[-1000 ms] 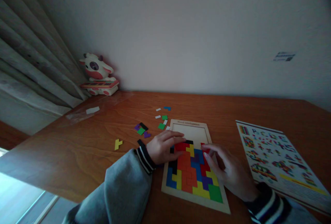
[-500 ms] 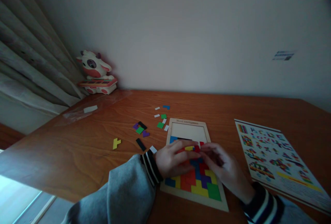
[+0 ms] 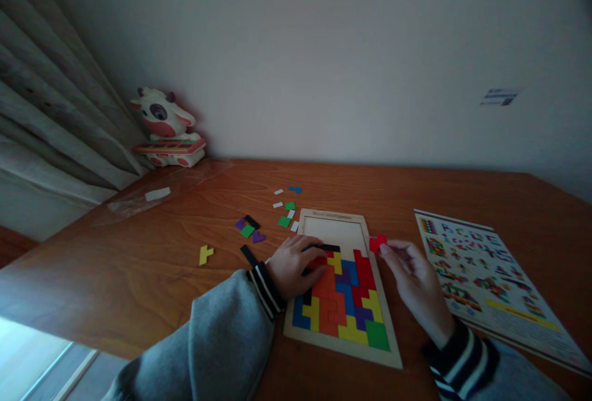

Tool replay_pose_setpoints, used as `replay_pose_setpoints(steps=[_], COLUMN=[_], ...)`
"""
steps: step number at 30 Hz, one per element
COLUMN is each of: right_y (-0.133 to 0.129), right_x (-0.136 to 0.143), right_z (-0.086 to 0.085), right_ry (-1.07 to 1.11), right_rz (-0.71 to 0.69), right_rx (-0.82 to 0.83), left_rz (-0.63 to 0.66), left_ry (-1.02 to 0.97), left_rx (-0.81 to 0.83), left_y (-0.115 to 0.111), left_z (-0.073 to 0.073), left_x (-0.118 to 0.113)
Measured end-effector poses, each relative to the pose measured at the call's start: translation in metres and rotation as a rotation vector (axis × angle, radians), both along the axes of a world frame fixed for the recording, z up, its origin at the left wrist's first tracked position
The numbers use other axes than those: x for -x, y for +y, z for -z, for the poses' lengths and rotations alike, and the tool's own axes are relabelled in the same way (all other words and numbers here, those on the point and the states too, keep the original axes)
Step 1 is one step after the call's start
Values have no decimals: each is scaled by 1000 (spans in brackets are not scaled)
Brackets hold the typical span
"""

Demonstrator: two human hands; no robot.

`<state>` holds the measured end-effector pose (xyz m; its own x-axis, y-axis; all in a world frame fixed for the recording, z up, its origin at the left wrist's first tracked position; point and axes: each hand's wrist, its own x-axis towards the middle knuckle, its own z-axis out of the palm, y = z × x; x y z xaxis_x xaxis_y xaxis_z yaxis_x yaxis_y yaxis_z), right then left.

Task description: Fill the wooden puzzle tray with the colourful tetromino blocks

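Observation:
A wooden puzzle tray (image 3: pixel 343 339) lies in front of me, its lower part filled with coloured block pieces and its upper part bare. My left hand (image 3: pixel 296 266) rests over the tray's left side, fingers stretched out on the pieces and hiding some of them. Between thumb and fingers, my right hand (image 3: pixel 411 277) pinches a red puzzle piece (image 3: pixel 378 243) at the tray's right edge. Near the tray's middle are a yellow piece (image 3: pixel 337 263) and a larger red piece (image 3: pixel 365 271). A green square (image 3: pixel 378 335) fills the lower right corner.
Loose pieces lie left of the tray, among them a yellow piece (image 3: pixel 206 255), a purple piece (image 3: pixel 258 237) and a blue piece (image 3: pixel 295 189). A printed pattern sheet (image 3: pixel 490 277) lies at the right. Against the wall sits a cow toy (image 3: pixel 169 126).
My right hand has moved right and away from the left hand, carrying the red piece off the filled area. My left hand has shifted slightly left, uncovering more pieces.

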<state>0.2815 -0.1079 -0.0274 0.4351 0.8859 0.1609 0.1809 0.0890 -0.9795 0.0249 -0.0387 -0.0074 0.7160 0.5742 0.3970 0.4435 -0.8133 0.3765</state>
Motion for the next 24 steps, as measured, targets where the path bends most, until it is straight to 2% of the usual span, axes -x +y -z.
replay_pose_setpoints(steps=[5, 13, 19, 24], right_y=[8, 44, 40, 34], right_x=[-2, -9, -12, -8], right_z=[1, -1, 0, -5], right_ry=[-4, -114, -335, -667], right_rz=[-9, -87, -105, -200], right_rx=[-58, -142, -144, -174], left_rz=[-4, -6, -2, 10], left_ry=[6, -14, -5, -4], left_rx=[13, 19, 18, 14], left_y=[0, -1, -1, 0], left_z=[0, 0, 0, -1], left_x=[0, 0, 1, 1])
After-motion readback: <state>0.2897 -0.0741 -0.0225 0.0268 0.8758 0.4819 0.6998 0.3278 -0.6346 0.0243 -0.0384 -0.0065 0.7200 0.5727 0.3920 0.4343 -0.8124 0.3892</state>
